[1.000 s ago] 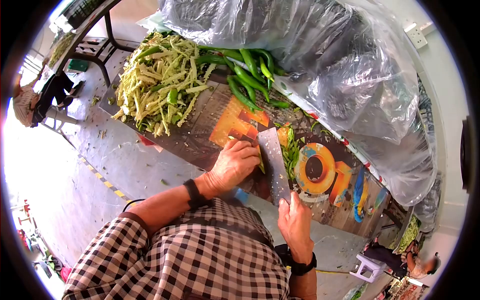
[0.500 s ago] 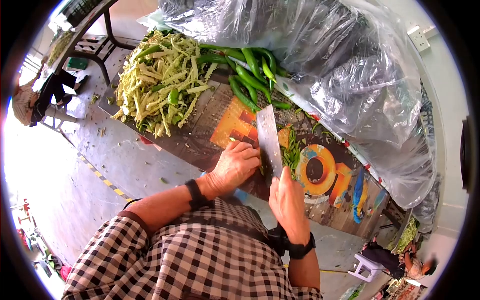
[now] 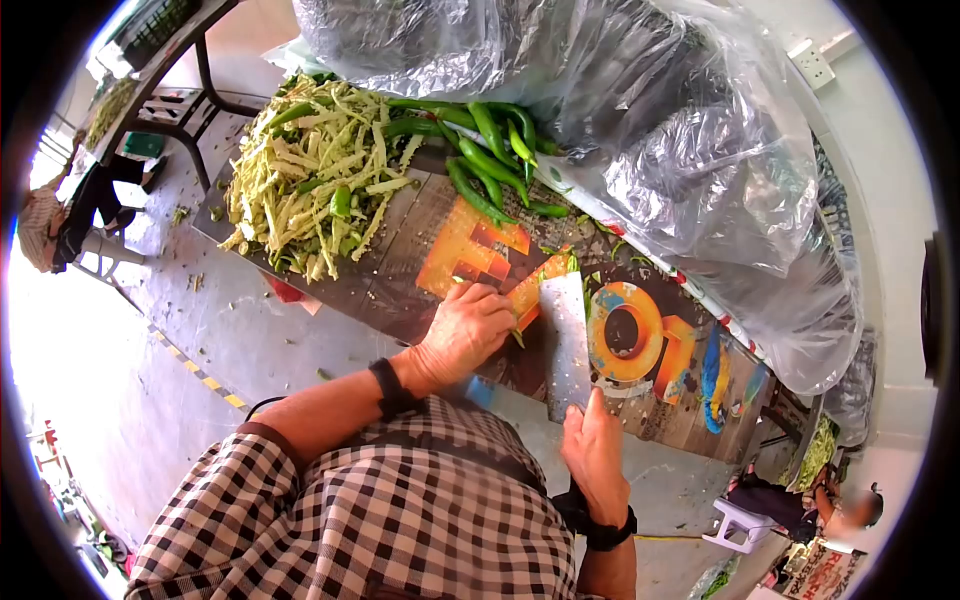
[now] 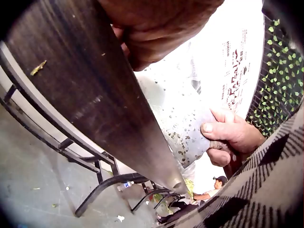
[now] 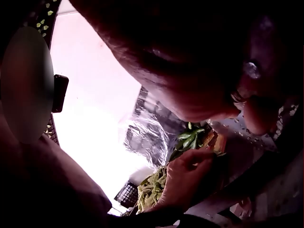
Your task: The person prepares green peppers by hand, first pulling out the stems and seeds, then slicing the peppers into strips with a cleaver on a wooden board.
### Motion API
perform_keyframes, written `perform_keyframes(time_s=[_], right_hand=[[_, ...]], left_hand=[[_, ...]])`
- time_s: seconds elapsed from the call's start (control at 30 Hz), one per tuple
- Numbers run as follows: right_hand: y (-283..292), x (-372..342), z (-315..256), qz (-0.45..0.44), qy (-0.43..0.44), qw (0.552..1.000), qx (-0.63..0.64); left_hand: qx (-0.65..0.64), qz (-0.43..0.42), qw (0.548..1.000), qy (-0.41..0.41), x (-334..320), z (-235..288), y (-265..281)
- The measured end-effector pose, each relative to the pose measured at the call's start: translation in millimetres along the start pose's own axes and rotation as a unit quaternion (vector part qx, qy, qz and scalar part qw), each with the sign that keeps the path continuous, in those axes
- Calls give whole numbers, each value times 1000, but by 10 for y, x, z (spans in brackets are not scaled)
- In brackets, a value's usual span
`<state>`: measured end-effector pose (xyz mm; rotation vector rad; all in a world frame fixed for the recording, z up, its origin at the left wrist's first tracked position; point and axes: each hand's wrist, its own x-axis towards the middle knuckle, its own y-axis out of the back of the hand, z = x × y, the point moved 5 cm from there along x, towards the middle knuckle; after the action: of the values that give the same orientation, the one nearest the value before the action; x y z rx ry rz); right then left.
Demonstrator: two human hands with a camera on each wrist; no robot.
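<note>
In the head view my left hand (image 3: 468, 328) rests low over the table with bent fingers, gripping a green pepper piece (image 3: 517, 339) whose end shows beside the fingertips; the rest is hidden. My right hand (image 3: 597, 450) grips the handle of a wide cleaver. Its blade (image 3: 567, 345) stands a little right of the left hand, apart from it, and covers most of the sliced green bits (image 3: 573, 262). In the left wrist view the speckled blade (image 4: 183, 135) extends from the right hand (image 4: 230, 135). Whole green peppers (image 3: 490, 160) lie farther back.
A heap of pale cut strips (image 3: 315, 180) covers the left end of the printed table (image 3: 400, 235). Clear plastic sheeting (image 3: 690, 150) bulges along the back edge. People sit at the far left and lower right, near a white stool (image 3: 738, 525).
The cleaver has swung from beside the left fingertips to the right and nearer the body, over the sliced bits. The left hand has stayed almost in place. The view has shifted slightly.
</note>
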<state>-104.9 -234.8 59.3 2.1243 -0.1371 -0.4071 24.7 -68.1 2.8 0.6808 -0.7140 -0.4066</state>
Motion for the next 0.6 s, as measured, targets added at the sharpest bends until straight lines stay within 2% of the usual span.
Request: perform_keyframes(time_s=[0.03, 0.33, 0.43, 0.6], right_hand=[[20, -19, 22, 8, -15, 1000, 4], [-37, -51, -200, 6, 43, 999, 4], [-24, -18, -240, 15, 74, 997, -22], [-32, 28, -251, -1, 75, 996, -47]], left_hand=[[-2, 4, 1000, -2, 1, 6, 1], [-17, 7, 1000, -3, -23, -5, 11], [-22, 10, 1000, -2, -31, -13, 11], [-18, -1, 1000, -1, -29, -31, -14]])
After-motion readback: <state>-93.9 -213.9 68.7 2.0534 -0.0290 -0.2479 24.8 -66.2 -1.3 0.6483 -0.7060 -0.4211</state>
